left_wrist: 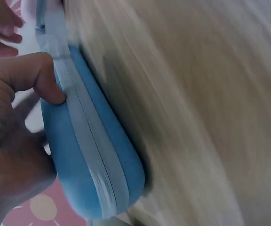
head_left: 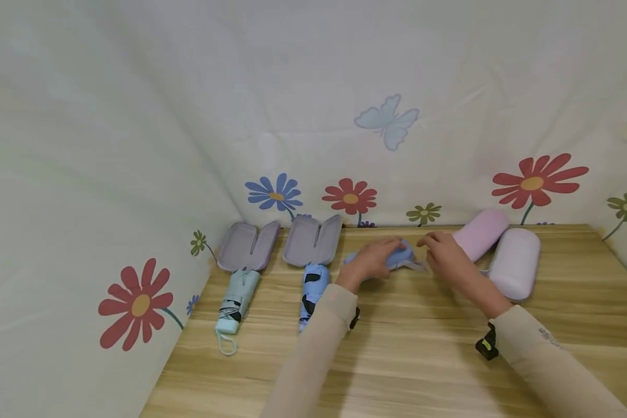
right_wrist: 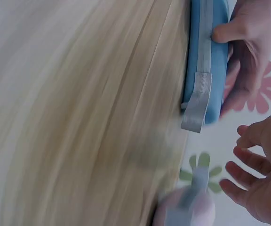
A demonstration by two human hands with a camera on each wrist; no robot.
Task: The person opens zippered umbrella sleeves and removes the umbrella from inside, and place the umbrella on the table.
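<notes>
A blue zippered case (head_left: 401,254) lies near the back of the wooden table, closed, with a grey zipper band around it. My left hand (head_left: 368,260) grips it from above, thumb against its side by the zipper in the left wrist view. From the case's right end sticks out a grey fabric tab (right_wrist: 197,110). Just right of that end, my right hand (head_left: 449,260) hovers with its fingers loosely bent and nothing in them. Behind the right hand is a pink case (head_left: 485,229), partly hidden by it. A pale lilac case (head_left: 515,264) lies beside the pink one.
Two grey cases, the left one (head_left: 236,248) and the right one (head_left: 304,247), lie unzipped at the back left. Before them are a folded mint umbrella (head_left: 244,287) and a folded blue umbrella (head_left: 313,281), partly behind my left sleeve. A flowered curtain (head_left: 303,145) borders the table (head_left: 413,360).
</notes>
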